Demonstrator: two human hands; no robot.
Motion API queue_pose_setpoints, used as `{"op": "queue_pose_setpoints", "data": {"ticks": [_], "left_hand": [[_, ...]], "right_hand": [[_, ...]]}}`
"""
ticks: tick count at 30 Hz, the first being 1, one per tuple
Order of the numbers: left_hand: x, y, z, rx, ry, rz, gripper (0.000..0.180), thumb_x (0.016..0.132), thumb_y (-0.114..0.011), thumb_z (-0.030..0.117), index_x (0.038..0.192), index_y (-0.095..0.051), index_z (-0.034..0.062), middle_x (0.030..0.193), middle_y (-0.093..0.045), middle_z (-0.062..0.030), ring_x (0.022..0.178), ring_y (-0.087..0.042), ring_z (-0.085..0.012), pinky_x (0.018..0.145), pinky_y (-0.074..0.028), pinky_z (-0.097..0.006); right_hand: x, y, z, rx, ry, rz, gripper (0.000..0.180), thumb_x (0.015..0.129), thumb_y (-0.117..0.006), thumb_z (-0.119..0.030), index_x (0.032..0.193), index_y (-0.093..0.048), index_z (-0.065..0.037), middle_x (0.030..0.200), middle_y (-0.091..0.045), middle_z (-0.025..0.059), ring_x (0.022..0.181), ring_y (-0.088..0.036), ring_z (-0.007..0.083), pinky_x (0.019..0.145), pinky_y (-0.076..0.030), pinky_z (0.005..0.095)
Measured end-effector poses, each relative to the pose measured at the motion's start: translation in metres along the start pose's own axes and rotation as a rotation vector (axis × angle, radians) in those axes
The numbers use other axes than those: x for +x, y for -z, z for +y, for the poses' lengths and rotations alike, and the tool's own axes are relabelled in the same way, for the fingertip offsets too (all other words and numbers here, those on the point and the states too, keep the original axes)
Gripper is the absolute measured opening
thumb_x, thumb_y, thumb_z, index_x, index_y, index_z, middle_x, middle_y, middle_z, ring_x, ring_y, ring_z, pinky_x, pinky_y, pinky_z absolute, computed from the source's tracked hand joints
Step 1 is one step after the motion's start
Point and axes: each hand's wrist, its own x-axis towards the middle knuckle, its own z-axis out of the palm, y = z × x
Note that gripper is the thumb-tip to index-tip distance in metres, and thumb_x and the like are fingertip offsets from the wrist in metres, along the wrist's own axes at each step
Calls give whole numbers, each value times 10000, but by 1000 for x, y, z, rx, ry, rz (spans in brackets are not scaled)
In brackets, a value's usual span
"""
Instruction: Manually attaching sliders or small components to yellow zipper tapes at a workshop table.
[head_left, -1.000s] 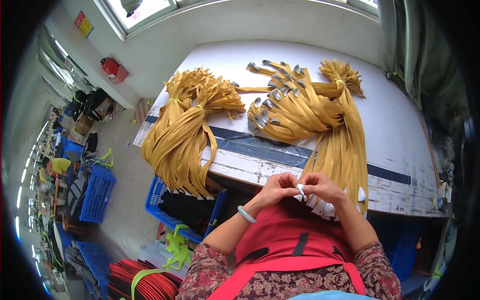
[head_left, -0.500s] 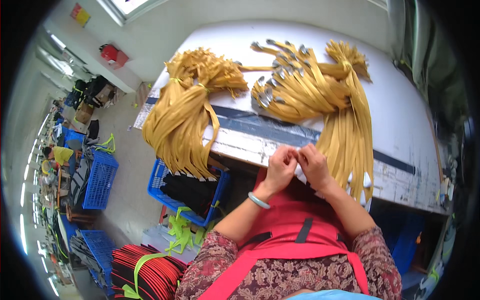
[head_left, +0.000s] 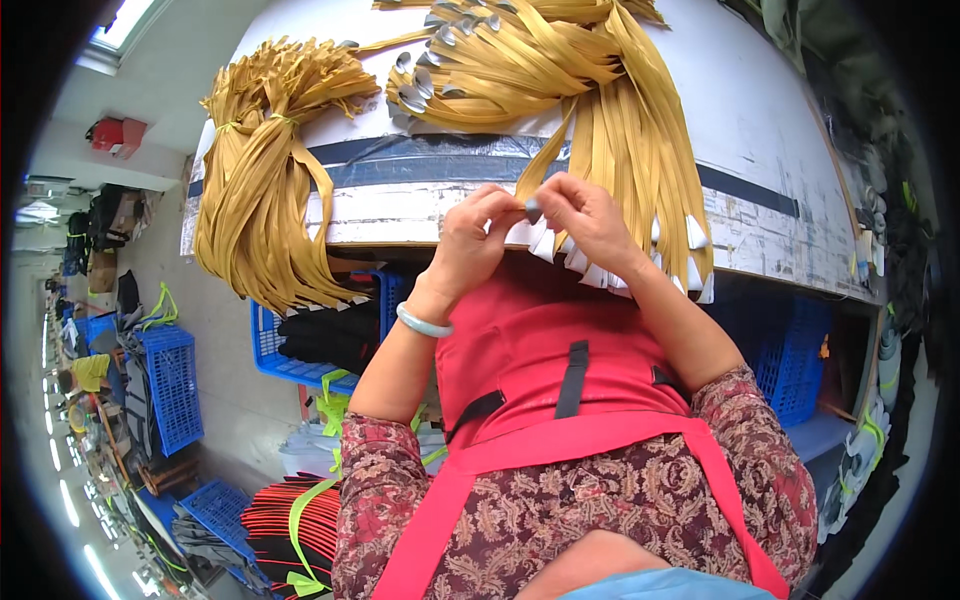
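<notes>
My left hand (head_left: 472, 238) and my right hand (head_left: 592, 222) meet over the table's front edge, fingertips pinched together. Between them is the end of a gold fabric strap (head_left: 548, 165), with a small grey tab (head_left: 533, 210) showing at the fingers. Just beyond my right hand lies a large bundle of gold straps (head_left: 640, 125), its near ends white and hanging over the edge. Grey tabs (head_left: 412, 95) tip the looped straps at its left. Left of my hands rests another tied bundle of gold straps (head_left: 255, 190), frayed at the far end.
The white table (head_left: 755, 120) has dark tape strips along its front. Below it stand a blue crate (head_left: 268, 345) with black cloth and another blue crate (head_left: 785, 375). A tied stack of red-edged black pieces (head_left: 285, 525) sits at lower left. More crates (head_left: 170, 385) stand farther left.
The view has shifted, so the table and bundles sit higher and further left. A grey tab now shows between my fingertips. Both hands remain pinched close together.
</notes>
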Motion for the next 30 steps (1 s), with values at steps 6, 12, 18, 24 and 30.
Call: {"op": "queue_pose_setpoints", "data": {"ticks": [6,12,18,24,30], "left_hand": [[-10,-1,6,108,14,11,131,827,-580,-133,882,-619,-20,775,-591,-91,710,-633,-185,665,-503,-281],[3,73,-17,-506,117,749,127,961,-588,42,1082,-592,3,914,-652,-72,809,-654,-177,738,-534,-299],[-32,31,-11,113,145,63,146,903,-624,-14,1038,-668,23,1084,-659,-79,957,-637,-178,844,-494,-281],[-24,-17,-8,628,-325,-368,400,763,-603,-39,1144,-634,76,1184,-597,-114,1113,-560,-308,914,-484,-398],[2,-12,-19,396,-179,-554,262,770,-691,-12,1021,-642,43,1088,-583,-112,933,-607,-285,813,-515,-361]], "right_hand": [[-15,7,9,-173,91,108,167,982,-625,-177,899,-609,-32,744,-492,-58,661,-415,26,588,-358,200],[-16,44,21,174,40,267,182,1000,-587,-208,919,-613,-47,685,-526,-38,591,-507,44,544,-408,199],[-38,52,21,-194,-73,181,184,989,-600,-192,950,-633,-15,716,-552,-24,620,-509,46,569,-418,209],[-36,30,9,-452,107,89,182,955,-627,-154,940,-636,27,784,-613,73,707,-564,127,655,-468,285],[-41,32,12,-374,-17,39,172,951,-612,-171,972,-652,-4,794,-635,85,697,-582,179,657,-468,307]]}}
